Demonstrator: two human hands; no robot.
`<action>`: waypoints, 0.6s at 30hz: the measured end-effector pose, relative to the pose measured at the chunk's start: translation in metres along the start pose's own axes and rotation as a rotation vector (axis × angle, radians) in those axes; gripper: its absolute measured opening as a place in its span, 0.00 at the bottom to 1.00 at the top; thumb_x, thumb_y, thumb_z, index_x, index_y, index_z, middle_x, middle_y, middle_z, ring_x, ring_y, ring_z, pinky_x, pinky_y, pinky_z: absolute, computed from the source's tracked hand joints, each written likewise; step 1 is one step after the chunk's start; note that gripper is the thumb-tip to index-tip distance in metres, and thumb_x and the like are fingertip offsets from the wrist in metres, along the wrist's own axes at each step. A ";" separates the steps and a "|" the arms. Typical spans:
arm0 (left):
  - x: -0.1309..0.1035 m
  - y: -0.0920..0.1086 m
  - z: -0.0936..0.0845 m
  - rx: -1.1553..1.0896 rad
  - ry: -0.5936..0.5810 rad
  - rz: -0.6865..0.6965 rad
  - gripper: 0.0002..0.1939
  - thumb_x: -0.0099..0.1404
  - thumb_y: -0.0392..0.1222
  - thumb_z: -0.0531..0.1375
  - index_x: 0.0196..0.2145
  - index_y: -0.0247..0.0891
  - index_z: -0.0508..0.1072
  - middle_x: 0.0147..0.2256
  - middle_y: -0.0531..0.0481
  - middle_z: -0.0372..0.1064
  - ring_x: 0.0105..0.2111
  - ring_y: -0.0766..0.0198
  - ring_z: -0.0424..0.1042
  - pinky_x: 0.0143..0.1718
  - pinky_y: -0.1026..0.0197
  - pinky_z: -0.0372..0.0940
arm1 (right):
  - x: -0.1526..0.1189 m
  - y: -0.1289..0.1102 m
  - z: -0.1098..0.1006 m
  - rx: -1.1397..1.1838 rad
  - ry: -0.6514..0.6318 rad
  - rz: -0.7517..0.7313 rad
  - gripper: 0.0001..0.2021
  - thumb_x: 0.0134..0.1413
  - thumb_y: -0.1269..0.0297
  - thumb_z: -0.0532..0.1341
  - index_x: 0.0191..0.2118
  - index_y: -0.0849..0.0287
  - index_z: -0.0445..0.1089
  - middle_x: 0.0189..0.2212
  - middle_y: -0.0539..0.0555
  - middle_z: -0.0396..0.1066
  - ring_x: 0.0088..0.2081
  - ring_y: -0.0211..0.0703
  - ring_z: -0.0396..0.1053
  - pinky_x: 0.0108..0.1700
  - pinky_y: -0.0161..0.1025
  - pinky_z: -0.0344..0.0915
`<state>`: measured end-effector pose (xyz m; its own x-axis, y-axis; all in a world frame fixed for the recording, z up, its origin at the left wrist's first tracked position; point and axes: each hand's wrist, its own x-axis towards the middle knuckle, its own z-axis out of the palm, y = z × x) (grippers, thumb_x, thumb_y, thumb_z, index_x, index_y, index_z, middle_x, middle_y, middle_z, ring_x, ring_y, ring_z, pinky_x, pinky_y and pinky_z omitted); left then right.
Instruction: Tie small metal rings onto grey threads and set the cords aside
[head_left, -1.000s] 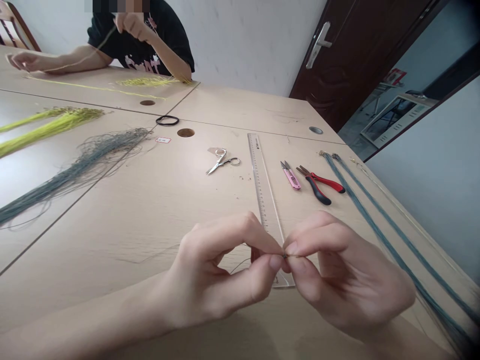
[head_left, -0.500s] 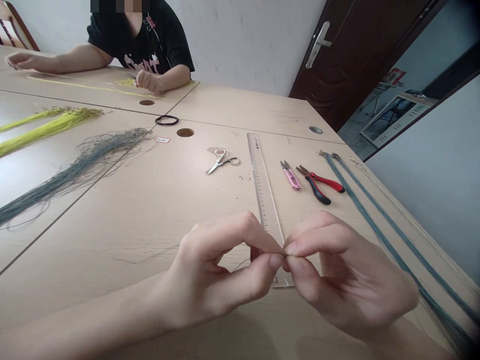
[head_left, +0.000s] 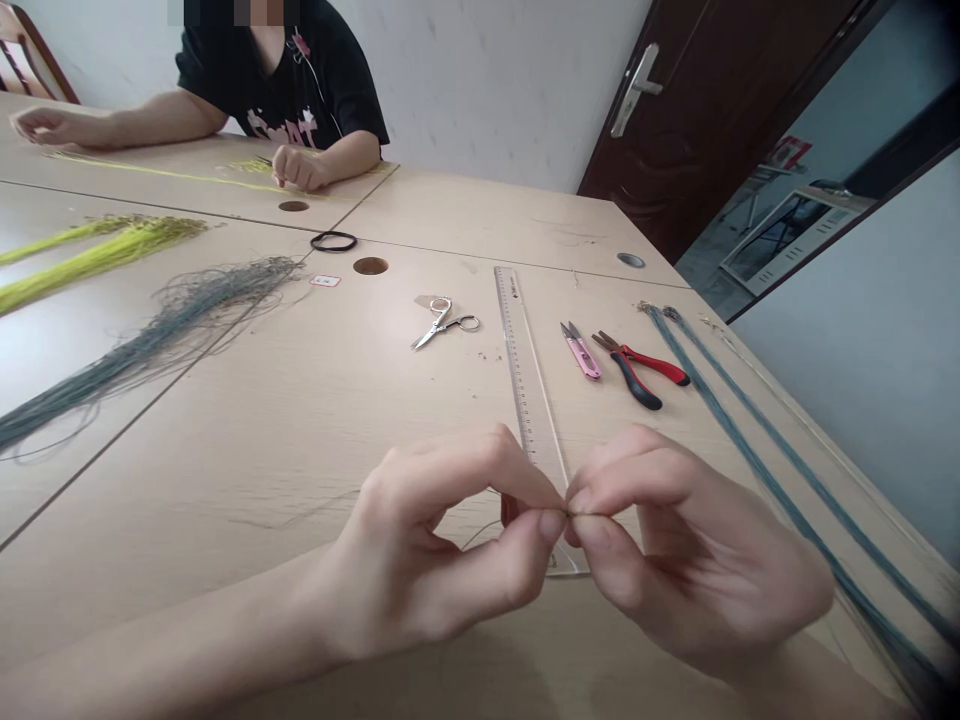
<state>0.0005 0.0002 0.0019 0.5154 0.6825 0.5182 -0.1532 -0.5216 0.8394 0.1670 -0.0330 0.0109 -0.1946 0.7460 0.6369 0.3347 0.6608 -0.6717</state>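
Note:
Thumb and forefinger of my left hand (head_left: pixel 457 540) are pinched on a thin dark thread (head_left: pixel 482 528), whose loose end trails leftward over the table. My right hand (head_left: pixel 675 540) pinches the same thread, its fingertips meeting those of the left. The bit of thread between the fingertips is tiny, and its details are hidden. Below both hands lies a clear ruler (head_left: pixel 536 400), partly covered by them. Beyond it are silver scissors (head_left: pixel 442 322), pink thread snips (head_left: pixel 580 352) and red-and-black pliers (head_left: pixel 641 368).
Bundles of blue-grey thread lie at left (head_left: pixel 150 350) and along the right edge (head_left: pixel 739 440). Yellow-green thread bundles (head_left: pixel 112 255) are further left. A black hair tie (head_left: pixel 334 241) sits near a round table hole (head_left: pixel 371 265). Across the table (head_left: pixel 337 400), a person (head_left: pixel 300 90) handles yellow thread.
My hands stay almost in place, pinched together, with only a very slight shift of the fingers. The person opposite has moved a hand slightly.

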 end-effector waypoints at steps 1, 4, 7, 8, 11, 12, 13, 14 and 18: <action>0.000 0.000 0.000 0.000 0.001 0.002 0.09 0.56 0.23 0.55 0.30 0.35 0.68 0.25 0.55 0.65 0.25 0.73 0.64 0.27 0.69 0.62 | 0.000 0.000 0.000 0.006 -0.001 0.002 0.09 0.45 0.80 0.59 0.33 0.60 0.66 0.24 0.49 0.67 0.26 0.34 0.66 0.25 0.34 0.62; 0.001 -0.001 0.001 -0.004 0.004 0.005 0.09 0.56 0.23 0.55 0.30 0.35 0.68 0.25 0.55 0.65 0.25 0.73 0.64 0.26 0.69 0.62 | 0.000 0.001 0.000 0.032 -0.009 0.006 0.09 0.46 0.80 0.59 0.33 0.60 0.67 0.24 0.49 0.67 0.26 0.35 0.66 0.25 0.34 0.62; 0.002 -0.001 0.001 -0.012 0.004 0.004 0.10 0.56 0.23 0.55 0.29 0.35 0.68 0.25 0.55 0.65 0.25 0.73 0.64 0.26 0.69 0.62 | -0.002 0.001 0.000 0.054 -0.021 0.007 0.09 0.47 0.80 0.59 0.33 0.60 0.67 0.25 0.49 0.67 0.27 0.35 0.65 0.25 0.34 0.62; 0.002 -0.001 0.001 -0.014 0.003 0.003 0.10 0.55 0.22 0.55 0.29 0.35 0.68 0.25 0.55 0.65 0.25 0.73 0.64 0.26 0.69 0.62 | -0.002 0.001 0.000 0.058 -0.022 0.011 0.09 0.47 0.80 0.59 0.34 0.59 0.67 0.25 0.49 0.66 0.26 0.35 0.64 0.25 0.34 0.62; 0.001 0.000 0.000 -0.024 -0.001 0.000 0.10 0.55 0.22 0.55 0.29 0.35 0.68 0.25 0.55 0.65 0.25 0.73 0.64 0.27 0.69 0.62 | -0.004 0.001 0.000 0.065 -0.013 0.017 0.09 0.47 0.79 0.58 0.34 0.59 0.67 0.25 0.50 0.66 0.26 0.35 0.64 0.25 0.35 0.61; 0.000 0.001 0.000 -0.028 -0.002 -0.001 0.10 0.55 0.22 0.55 0.29 0.35 0.68 0.25 0.55 0.65 0.25 0.74 0.64 0.27 0.69 0.62 | -0.004 0.002 0.000 0.068 -0.014 0.021 0.09 0.47 0.80 0.58 0.34 0.60 0.67 0.26 0.50 0.66 0.27 0.35 0.64 0.25 0.35 0.61; 0.000 0.001 0.000 -0.032 -0.002 -0.001 0.10 0.55 0.22 0.55 0.29 0.34 0.68 0.25 0.55 0.65 0.25 0.74 0.64 0.27 0.69 0.62 | -0.005 0.002 0.000 0.071 -0.017 0.023 0.09 0.47 0.80 0.58 0.34 0.60 0.67 0.26 0.50 0.66 0.27 0.35 0.64 0.26 0.35 0.61; 0.000 0.001 0.000 -0.034 -0.002 0.000 0.10 0.55 0.22 0.55 0.29 0.34 0.68 0.25 0.55 0.65 0.25 0.74 0.64 0.27 0.69 0.62 | -0.005 0.002 0.000 0.073 -0.018 0.024 0.09 0.47 0.80 0.58 0.34 0.61 0.67 0.26 0.50 0.66 0.27 0.34 0.64 0.26 0.35 0.61; 0.003 0.000 0.001 -0.037 -0.006 0.001 0.10 0.55 0.21 0.55 0.29 0.34 0.68 0.25 0.55 0.65 0.25 0.74 0.64 0.27 0.70 0.62 | -0.004 0.002 0.000 0.077 -0.032 0.036 0.10 0.47 0.81 0.57 0.34 0.61 0.67 0.27 0.50 0.66 0.28 0.35 0.64 0.26 0.35 0.62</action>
<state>0.0028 0.0018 0.0029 0.5207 0.6789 0.5177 -0.1846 -0.5025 0.8446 0.1685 -0.0350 0.0067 -0.2133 0.7706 0.6006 0.2706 0.6373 -0.7216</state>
